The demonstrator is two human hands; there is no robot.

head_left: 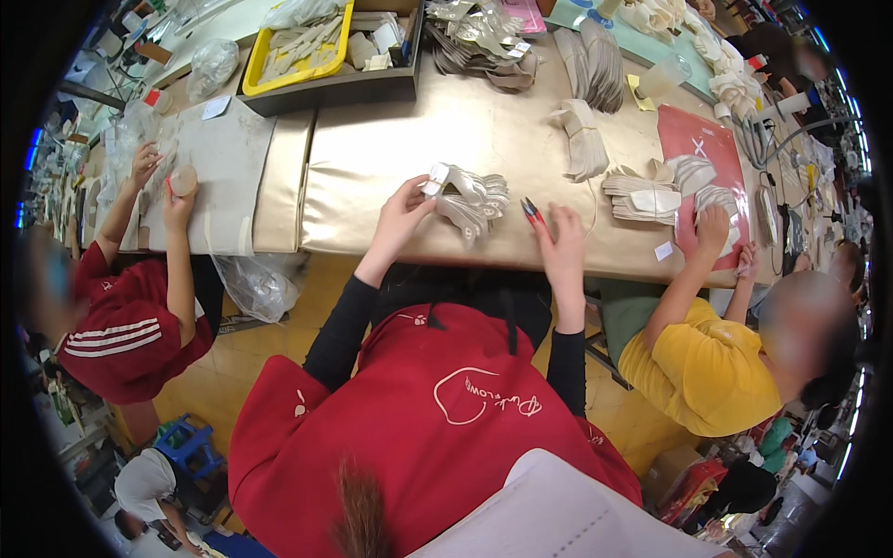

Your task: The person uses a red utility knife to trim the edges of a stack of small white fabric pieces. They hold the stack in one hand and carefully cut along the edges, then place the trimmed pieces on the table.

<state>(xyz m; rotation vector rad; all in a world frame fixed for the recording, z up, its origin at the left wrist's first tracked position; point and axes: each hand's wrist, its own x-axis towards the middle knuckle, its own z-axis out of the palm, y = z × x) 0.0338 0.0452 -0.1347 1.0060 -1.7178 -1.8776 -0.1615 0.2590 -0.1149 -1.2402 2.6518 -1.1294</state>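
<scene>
In the middle, the left hand [403, 216] is pinching a bunch of pale strips [476, 199], already gathered. The right hand [564, 245] is bending round red snips [533, 213]; I can't tell if it's gripping. Work seems unfinished.

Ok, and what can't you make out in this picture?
Head view: handle end of the red-handled tool, apparently covered by the right hand.
Head view: underside of the pale bundle, hidden by its upper layers.
Head view: far side of the dark box, cut off by the top edge.
</scene>
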